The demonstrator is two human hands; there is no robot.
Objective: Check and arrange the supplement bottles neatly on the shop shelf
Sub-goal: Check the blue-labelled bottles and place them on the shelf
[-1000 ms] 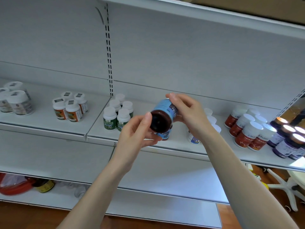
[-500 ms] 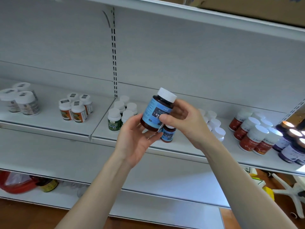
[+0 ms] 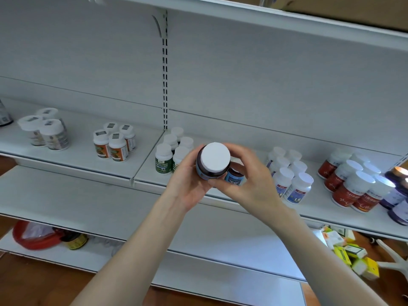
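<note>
A dark brown bottle with a blue label and white cap (image 3: pixel 213 161) is held in front of the shelf (image 3: pixel 88 155), tipped so its cap faces me. My left hand (image 3: pixel 187 184) cups it from the left and below. My right hand (image 3: pixel 249 180) curls round it from the right. Behind it a smaller blue-label bottle (image 3: pixel 234 176) stands on the shelf. Green-label bottles (image 3: pixel 163 161) stand just left of my hands, white bottles with blue labels (image 3: pixel 287 173) just right.
Orange-label bottles (image 3: pixel 114 143) and grey-label jars (image 3: pixel 47 132) stand further left. Red-label bottles (image 3: pixel 351 182) and purple bottles (image 3: pixel 397 195) crowd the right end. A red bag (image 3: pixel 33 236) lies on the bottom shelf, small boxes (image 3: pixel 348 252) on the floor at right.
The bottle was turned from base-towards-me to upright, then tipped so its cap now faces me. Both hands stayed on it. The camera view shifted left.
</note>
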